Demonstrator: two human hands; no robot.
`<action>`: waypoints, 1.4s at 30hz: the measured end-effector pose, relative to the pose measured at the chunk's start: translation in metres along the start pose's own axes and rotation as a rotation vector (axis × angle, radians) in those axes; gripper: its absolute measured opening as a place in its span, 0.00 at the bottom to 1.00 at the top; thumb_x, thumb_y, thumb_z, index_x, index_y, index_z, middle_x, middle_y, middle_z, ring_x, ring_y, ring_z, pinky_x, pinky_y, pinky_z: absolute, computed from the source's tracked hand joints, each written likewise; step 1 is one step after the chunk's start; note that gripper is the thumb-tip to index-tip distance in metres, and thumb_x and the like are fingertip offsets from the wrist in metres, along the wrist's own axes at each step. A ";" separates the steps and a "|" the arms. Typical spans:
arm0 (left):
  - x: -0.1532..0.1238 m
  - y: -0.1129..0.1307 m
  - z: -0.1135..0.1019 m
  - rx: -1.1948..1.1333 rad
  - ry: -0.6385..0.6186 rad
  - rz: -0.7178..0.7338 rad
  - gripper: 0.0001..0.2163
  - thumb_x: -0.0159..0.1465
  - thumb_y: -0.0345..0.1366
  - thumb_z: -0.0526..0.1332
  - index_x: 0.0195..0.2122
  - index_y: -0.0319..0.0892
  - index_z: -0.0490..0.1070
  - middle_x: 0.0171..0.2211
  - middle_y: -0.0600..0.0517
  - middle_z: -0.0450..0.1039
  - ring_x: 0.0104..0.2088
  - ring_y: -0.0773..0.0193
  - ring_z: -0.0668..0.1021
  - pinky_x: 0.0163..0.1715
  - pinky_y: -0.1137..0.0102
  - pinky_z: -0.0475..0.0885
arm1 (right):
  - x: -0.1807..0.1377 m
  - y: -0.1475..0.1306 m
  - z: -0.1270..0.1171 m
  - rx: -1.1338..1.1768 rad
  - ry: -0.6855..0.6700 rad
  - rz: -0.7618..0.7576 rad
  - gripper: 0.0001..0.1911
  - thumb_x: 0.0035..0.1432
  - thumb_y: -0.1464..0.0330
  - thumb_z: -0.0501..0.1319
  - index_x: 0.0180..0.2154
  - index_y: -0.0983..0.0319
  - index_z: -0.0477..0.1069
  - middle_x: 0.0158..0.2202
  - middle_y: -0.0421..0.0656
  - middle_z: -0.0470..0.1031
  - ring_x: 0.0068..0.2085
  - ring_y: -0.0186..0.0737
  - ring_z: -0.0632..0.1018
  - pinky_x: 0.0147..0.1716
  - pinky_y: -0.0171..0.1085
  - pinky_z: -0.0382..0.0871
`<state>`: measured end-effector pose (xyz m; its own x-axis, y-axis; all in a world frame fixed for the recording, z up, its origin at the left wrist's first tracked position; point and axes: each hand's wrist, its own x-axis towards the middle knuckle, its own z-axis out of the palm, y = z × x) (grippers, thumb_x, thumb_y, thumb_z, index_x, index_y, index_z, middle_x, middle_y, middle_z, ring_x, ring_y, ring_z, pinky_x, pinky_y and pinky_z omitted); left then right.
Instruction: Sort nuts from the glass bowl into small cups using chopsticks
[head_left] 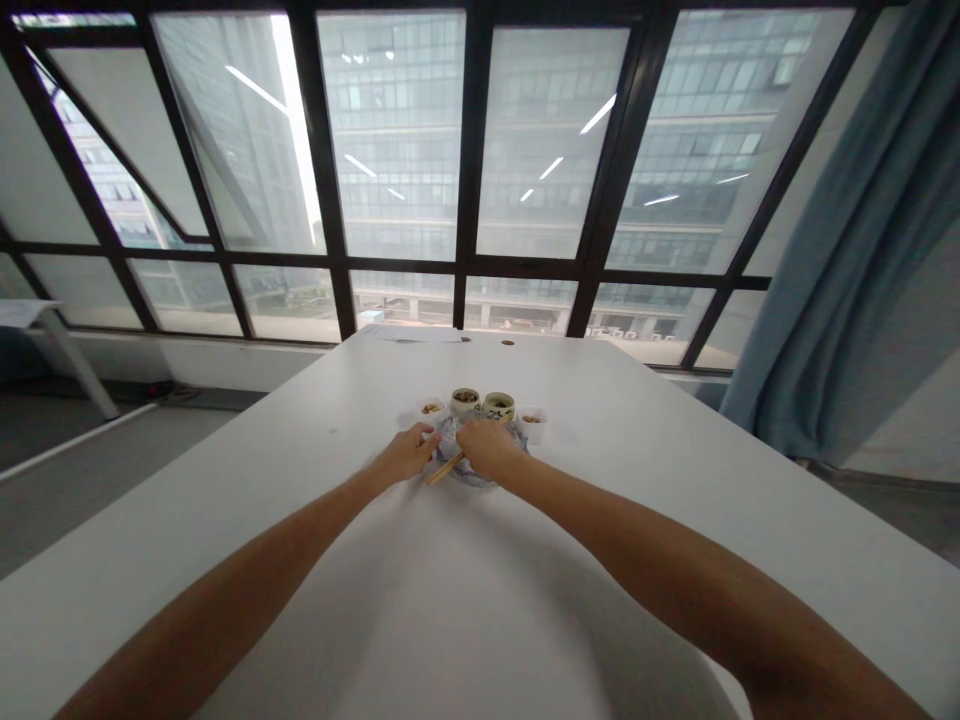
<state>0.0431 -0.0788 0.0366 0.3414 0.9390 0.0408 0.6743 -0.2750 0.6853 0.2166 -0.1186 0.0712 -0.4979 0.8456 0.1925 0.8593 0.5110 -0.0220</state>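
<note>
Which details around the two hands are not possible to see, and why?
Head view, all four:
Wooden sticks: partly hidden by the right hand.
Crumpled silvery sheet: partly hidden by that hand.
Contents of the round cups: too small to identify.
Left hand: contact with the sheet too small to tell.

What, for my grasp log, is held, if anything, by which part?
The right hand grips slim tan wooden chopsticks beyond their near ends; for the left hand, I cannot tell.

Bright windows (391, 140), soft shadows, stretched edges (wide-angle)
</note>
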 end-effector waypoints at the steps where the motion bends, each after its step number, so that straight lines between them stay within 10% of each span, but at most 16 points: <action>1: 0.000 0.001 0.002 -0.065 -0.038 -0.058 0.17 0.70 0.44 0.51 0.53 0.39 0.67 0.29 0.52 0.76 0.22 0.66 0.75 0.23 0.73 0.68 | 0.001 0.000 0.000 -0.027 -0.010 0.024 0.09 0.54 0.79 0.62 0.36 0.70 0.79 0.37 0.65 0.79 0.40 0.63 0.81 0.37 0.51 0.74; 8: 0.015 -0.003 0.013 -0.205 -0.120 -0.105 0.16 0.70 0.44 0.52 0.53 0.40 0.66 0.25 0.54 0.73 0.17 0.68 0.72 0.14 0.76 0.62 | -0.021 0.072 -0.024 0.093 0.132 0.062 0.14 0.59 0.70 0.63 0.48 0.61 0.78 0.34 0.44 0.81 0.35 0.42 0.81 0.39 0.37 0.73; 13: 0.020 -0.003 0.019 -0.170 -0.111 -0.119 0.15 0.70 0.41 0.52 0.52 0.39 0.65 0.19 0.57 0.68 0.14 0.68 0.69 0.13 0.76 0.62 | -0.044 0.147 -0.008 0.119 0.293 0.197 0.21 0.55 0.67 0.68 0.51 0.66 0.75 0.48 0.54 0.77 0.42 0.45 0.80 0.44 0.42 0.73; 22: 0.014 0.016 0.040 -0.258 -0.190 -0.168 0.16 0.70 0.41 0.53 0.55 0.38 0.61 0.19 0.57 0.70 0.15 0.68 0.73 0.14 0.78 0.65 | -0.058 0.184 0.017 0.072 0.246 0.142 0.04 0.56 0.71 0.64 0.34 0.62 0.78 0.42 0.49 0.78 0.45 0.44 0.78 0.50 0.41 0.69; 42: 0.008 0.162 0.153 -0.423 -0.395 -0.119 0.28 0.68 0.37 0.57 0.65 0.39 0.46 0.21 0.56 0.71 0.16 0.66 0.74 0.20 0.70 0.76 | -0.185 0.327 -0.035 -0.235 0.010 0.644 0.08 0.51 0.72 0.65 0.34 0.63 0.82 0.39 0.51 0.82 0.44 0.48 0.80 0.45 0.36 0.69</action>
<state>0.2557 -0.1479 0.0366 0.5523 0.7880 -0.2721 0.4309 0.0095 0.9023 0.5935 -0.1136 0.0627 0.1207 0.9676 0.2218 0.9870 -0.1410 0.0777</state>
